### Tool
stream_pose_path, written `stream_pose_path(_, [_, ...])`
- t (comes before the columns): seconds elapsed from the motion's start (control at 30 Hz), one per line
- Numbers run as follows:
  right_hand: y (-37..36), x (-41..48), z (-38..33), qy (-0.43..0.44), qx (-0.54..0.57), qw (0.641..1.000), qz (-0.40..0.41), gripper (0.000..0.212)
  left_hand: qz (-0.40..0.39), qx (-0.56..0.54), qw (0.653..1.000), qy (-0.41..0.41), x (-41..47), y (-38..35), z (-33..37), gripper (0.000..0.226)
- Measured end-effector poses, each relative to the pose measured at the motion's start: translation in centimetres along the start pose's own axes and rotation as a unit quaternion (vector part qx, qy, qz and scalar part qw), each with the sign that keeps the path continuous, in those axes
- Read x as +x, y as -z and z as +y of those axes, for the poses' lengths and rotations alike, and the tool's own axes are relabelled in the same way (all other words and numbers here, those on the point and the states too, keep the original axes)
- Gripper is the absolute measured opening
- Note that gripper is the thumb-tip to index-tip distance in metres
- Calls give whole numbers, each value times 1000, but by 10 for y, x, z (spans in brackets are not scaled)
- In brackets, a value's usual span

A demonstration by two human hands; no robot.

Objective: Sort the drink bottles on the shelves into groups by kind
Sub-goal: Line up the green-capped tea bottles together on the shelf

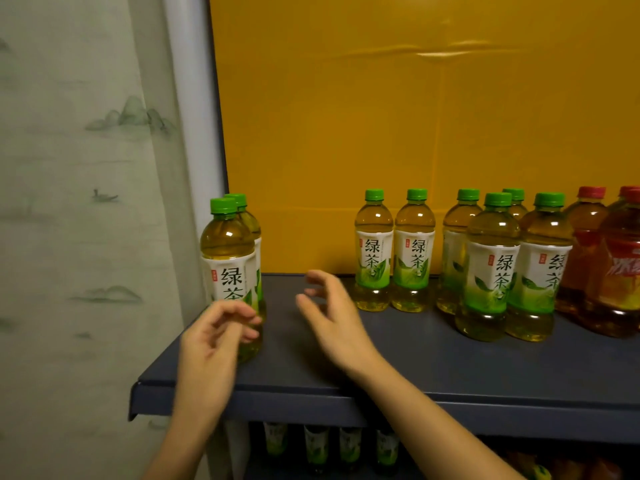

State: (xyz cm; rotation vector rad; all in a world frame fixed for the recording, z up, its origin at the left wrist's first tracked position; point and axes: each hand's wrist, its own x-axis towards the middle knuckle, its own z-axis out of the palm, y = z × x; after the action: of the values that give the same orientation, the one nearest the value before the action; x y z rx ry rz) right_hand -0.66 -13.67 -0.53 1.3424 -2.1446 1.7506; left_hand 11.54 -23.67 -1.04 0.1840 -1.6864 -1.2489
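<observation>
The green tea bottles [374,251] you're sorting all look alike: clear plastic, pale yellow-green liquid, a bright green cap, and a white label with dark characters above a green leaf print. They stand upright on the dark blue shelf [433,362] in three lots. A left pair [227,244] sits at the shelf's left end, one bottle close behind the other. A middle pair [414,251] stands side by side near the yellow back panel [415,116]. A group of four [491,268] is packed close farther right, two in front and two behind. Hard against that group on the right are the red-capped bottles [620,278], bigger, with amber-brown liquid and a red label; the frame edge cuts them off.

Your left hand [211,348] covers the lower part of the left pair's front bottle, fingers loosely curled and holding nothing. Blur hides whether the fingertips touch the bottle. Your right hand [334,317] hovers over the bare stretch of shelf between the left pair and the middle pair, fingers spread and slightly bent, gripping nothing.

A pale curtain [86,202] printed with ink-wash hills and a boat hangs left of the shelf. Below it, the lower-level bottles [317,445] show green labels, too dim to make out further
</observation>
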Motion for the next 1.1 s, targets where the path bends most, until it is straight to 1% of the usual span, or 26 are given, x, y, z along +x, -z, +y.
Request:
stream_pose_path(0.03, [-15,1,-6,3,5,1000,-18,53,22,-1,1000,0,1,11,-3,35])
stream_pose_path(0.1, [-42,4,-17,0,-12,1000,-27,65,62,11,998,0,4,27,-9,38])
stream_pose_path(0.17, [-61,6,-25,-25,-36,999,-19,81,97,27,995,2,8,39,-16,38])
stream_pose_path(0.23, [-75,7,-28,-60,-72,996,-11,88,117,52,992,9,12,48,-26,37])
stream_pose_path(0.3, [-84,8,-26,-75,-103,992,-11,79,117,95,989,14,15,51,-33,34])
stream_pose_path(0.37, [-85,8,-23,-65,-120,991,-6,62,106,134,985,14,20,50,-35,24])
stream_pose_path(0.43, [-79,8,-19,-51,-122,991,7,55,83,152,984,26,27,44,-34,24])
stream_pose_path(0.5, [-65,8,-15,-42,-129,990,31,54,51,156,985,50,37,35,-35,36])
stream_pose_path(0.57, [-46,8,-7,-37,-139,988,58,55,10,172,983,70,47,26,-41,57])
stream_pose_path(0.67, [-9,11,6,-42,-146,983,102,54,-42,202,976,70,60,7,-48,86])
stream_pose_path(0.73, [18,11,14,-49,-148,978,136,56,-57,220,972,66,67,-5,-54,97])
stream_pose_path(0.77, [31,10,18,-55,-152,975,152,57,-56,220,972,69,70,-8,-57,98])
stream_pose_path(0.87, [67,4,30,-81,-176,963,187,56,-32,196,976,91,75,-13,-64,89])
stream_pose_path(1.0, [98,-6,44,-111,-212,948,212,56,-26,167,979,111,77,-13,-71,73])
stream_pose_path(1.1, [107,-9,49,-130,-212,942,225,59,-28,163,979,116,78,-10,-73,71])
